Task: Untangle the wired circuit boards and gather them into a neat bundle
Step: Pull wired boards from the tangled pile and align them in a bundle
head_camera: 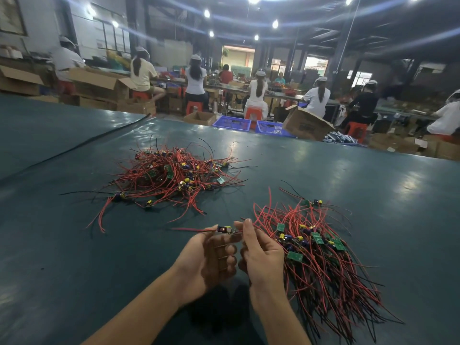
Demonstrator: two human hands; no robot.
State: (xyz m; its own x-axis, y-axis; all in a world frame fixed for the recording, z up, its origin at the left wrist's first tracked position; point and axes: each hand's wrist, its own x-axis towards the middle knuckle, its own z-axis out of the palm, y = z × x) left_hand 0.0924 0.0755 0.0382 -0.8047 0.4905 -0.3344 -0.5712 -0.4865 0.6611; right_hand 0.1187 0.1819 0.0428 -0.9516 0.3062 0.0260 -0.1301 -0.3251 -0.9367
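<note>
Left of centre and farther off on the table (pixel 74 245) lay a tangled heap (pixel 174 173) of wired boards. Nearer, the left hand (pixel 209 257), palm turned inward and fingers curled, gripped one board (pixel 225 230) whose red wire ran leftward, while the right hand (pixel 260 252), held edge-on, pinched that board's other end between thumb and forefinger; just right of it lay the bundle (pixel 323 267), wires roughly parallel. Beyond the far edge stood open cartons (pixel 99 82), two blue crates (pixel 231 122) and another carton (pixel 306 124), contents indistinct.
</note>
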